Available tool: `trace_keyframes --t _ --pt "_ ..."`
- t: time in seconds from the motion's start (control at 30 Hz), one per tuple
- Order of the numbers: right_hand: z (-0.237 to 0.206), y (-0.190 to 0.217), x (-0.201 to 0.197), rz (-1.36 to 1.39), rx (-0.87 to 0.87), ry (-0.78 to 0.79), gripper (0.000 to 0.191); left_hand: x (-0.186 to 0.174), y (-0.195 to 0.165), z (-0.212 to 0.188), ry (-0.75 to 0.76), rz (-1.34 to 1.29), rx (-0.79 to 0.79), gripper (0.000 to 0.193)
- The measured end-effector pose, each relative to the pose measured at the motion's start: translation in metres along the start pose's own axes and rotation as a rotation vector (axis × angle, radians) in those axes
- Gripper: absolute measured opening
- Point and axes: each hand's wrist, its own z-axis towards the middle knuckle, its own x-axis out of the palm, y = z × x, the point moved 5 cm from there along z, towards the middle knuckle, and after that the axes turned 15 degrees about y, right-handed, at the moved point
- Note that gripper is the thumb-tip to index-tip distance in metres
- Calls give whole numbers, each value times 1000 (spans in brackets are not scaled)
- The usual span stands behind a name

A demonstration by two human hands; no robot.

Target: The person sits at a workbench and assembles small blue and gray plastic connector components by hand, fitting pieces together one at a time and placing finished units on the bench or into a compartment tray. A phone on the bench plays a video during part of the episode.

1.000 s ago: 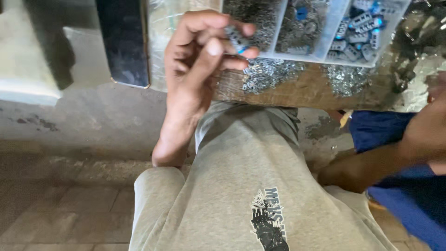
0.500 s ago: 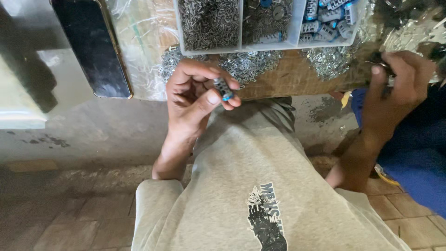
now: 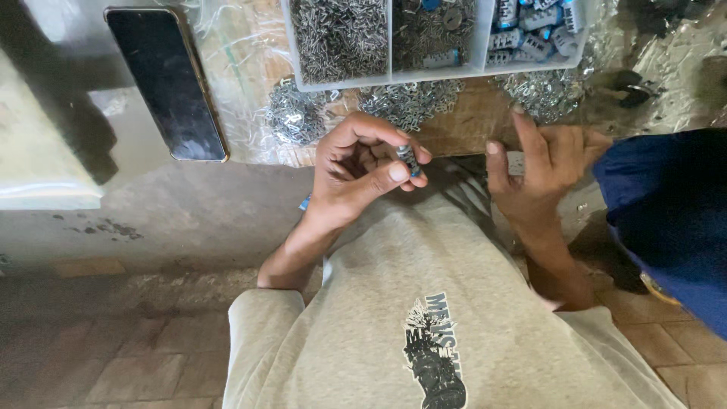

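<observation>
My left hand (image 3: 362, 167) is curled above my lap and pinches a small grey-and-blue part (image 3: 409, 160) between thumb and fingertips. My right hand (image 3: 541, 163) hovers at the edge of the wooden board (image 3: 462, 125), fingers spread and pointing at a loose heap of small metal clips (image 3: 541, 91); it holds nothing that I can see. A clear plastic divided tray (image 3: 432, 34) lies beyond both hands, with metal clips in its left and middle compartments and blue-and-grey parts at the right.
A black phone (image 3: 166, 83) lies face up on the surface at the left. More metal clip piles (image 3: 295, 117) lie on crinkled plastic sheet in front of the tray. A dark blue cloth (image 3: 670, 220) covers the right side. Brick floor shows below.
My left hand has come down from the tray toward my lap with the small part. My right hand has moved left from the far right edge to the board's edge and opened.
</observation>
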Motion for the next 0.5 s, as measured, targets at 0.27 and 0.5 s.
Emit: trace_keyframes --t 0.27,0.5 --pt "0 8 -6 57 -84 31 36 1 2 0 -8 -14 -75 23" --pt "1 6 -7 105 -304 64 24 4 9 0 37 -36 -73 22"
